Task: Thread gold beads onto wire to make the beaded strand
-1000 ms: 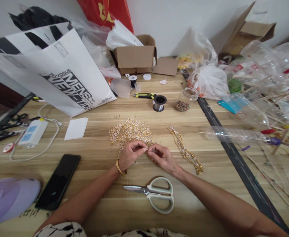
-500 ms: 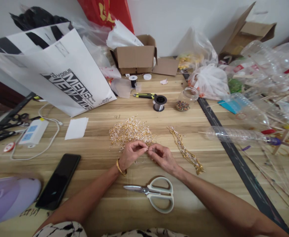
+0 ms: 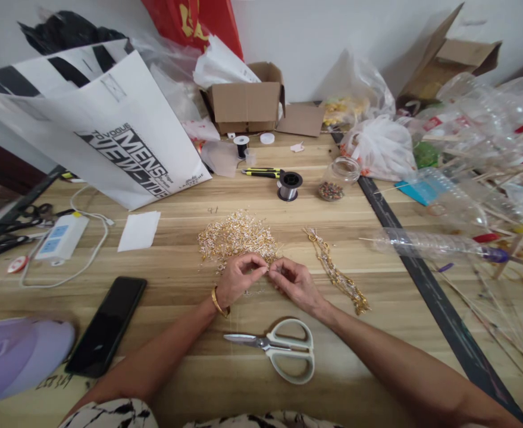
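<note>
My left hand and my right hand meet at the near edge of a pile of small gold and clear beads. Thumb and forefinger of each are pinched together, the tips almost touching. Whatever sits between them is too small to name. A thin clear thread and a few tiny beads show below my left hand. Scissors with cream handles lie nearer to me, blades pointing left. To the right of my right hand rests a bundle of gold and clear beaded strands.
Behind the pile stand a wire spool, a yellow-black cutter knife and a glass jar of dark beads. A phone and a power strip lie left. Plastic bottles and sticks crowd the right.
Both hands stay in nearly the same place, still pinched together. The pile, scissors and strands have not moved.
</note>
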Tool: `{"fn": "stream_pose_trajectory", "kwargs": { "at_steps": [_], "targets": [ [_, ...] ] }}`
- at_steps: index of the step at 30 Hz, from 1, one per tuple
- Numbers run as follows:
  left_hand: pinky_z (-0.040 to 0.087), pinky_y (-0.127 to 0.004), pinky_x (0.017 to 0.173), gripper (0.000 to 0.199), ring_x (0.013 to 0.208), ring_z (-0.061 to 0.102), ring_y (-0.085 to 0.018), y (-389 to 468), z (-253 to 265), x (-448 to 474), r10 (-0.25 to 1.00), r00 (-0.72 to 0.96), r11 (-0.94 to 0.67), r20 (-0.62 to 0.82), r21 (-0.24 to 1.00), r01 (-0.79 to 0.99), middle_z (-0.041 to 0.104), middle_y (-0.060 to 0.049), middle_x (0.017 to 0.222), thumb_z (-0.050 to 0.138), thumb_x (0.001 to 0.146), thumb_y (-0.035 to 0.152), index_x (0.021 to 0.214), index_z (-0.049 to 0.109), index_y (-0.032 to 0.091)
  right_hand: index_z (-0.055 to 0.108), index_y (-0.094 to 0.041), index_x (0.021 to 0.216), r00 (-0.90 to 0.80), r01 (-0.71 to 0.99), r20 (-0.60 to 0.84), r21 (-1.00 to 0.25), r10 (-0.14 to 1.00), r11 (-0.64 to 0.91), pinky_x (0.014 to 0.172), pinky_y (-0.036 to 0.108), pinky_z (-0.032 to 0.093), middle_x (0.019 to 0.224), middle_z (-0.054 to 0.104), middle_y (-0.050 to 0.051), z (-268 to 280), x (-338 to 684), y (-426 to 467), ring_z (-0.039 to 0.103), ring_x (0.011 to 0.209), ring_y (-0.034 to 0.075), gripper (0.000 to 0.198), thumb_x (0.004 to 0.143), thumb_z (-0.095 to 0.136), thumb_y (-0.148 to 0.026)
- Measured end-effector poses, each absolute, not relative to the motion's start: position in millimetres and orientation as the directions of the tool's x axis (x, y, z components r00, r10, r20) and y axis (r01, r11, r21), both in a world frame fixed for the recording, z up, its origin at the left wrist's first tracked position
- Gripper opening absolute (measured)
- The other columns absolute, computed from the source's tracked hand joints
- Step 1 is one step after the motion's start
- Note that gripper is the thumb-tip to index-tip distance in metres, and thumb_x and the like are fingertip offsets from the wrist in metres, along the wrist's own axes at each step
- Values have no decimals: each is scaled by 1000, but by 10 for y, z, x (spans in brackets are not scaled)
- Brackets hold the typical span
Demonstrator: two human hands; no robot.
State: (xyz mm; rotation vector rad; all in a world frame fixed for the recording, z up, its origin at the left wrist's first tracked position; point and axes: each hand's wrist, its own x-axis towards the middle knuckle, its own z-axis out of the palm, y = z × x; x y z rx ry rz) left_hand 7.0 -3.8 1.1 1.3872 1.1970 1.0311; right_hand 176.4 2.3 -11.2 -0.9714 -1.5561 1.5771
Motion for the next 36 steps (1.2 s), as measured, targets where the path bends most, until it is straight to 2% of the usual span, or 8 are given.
{"fn": "stream_pose_trajectory", "kwargs": {
  "at_steps": [13, 22, 26, 29, 36],
  "targets": [
    [49, -26, 69, 12, 70, 60, -15, -47, -25, 77, 994, 108, -7, -14, 983, 185, 66, -7, 74, 65, 72, 22, 74, 65, 10, 55, -16, 81, -424, 3, -7, -1000, 906, -6, 45, 19, 35, 60, 50, -3, -116, 1762, 19, 44, 49, 8, 20, 85, 57, -35],
    [49, -25, 68, 10, 69, 62, -15, -65, -47, 103, 994, 102, 13, -30, 986, 164, 68, -7, 73, 64, 70, 19, 74, 65, 10, 58, -17, 85, -396, 152, 238, -936, 887, 319, 53, 22, 39, 71, 56, 1, -184, 1763, -25, 49, 60, 11, 8, 85, 55, -24],
    [48, -24, 67, 9, 68, 62, -14, -80, -32, 121, 994, 95, 44, -55, 991, 123, 68, -6, 72, 66, 69, 19, 73, 66, 10, 58, -17, 84, -391, 212, 301, -890, 870, 404, 56, 23, 40, 72, 57, 2, -162, 1763, -33, 50, 63, 13, 8, 86, 52, -23],
    [48, -23, 67, 10, 67, 61, -13, -88, -2, 122, 992, 92, 80, -86, 995, 67, 68, -5, 71, 68, 68, 20, 73, 66, 11, 57, -17, 83, -392, 217, 291, -893, 873, 395, 56, 24, 40, 73, 56, 2, -142, 1764, -31, 50, 64, 13, 10, 87, 51, -24],
    [47, -23, 68, 15, 68, 61, -12, -93, -5, 103, 978, 147, 158, -147, 986, -62, 69, -3, 73, 72, 65, 20, 77, 69, 12, 54, -17, 83, -384, 79, 166, -974, 908, 211, 49, 22, 38, 64, 50, -1, -127, 1765, -53, 46, 53, 10, 16, 88, 52, -32]
  ]
}}
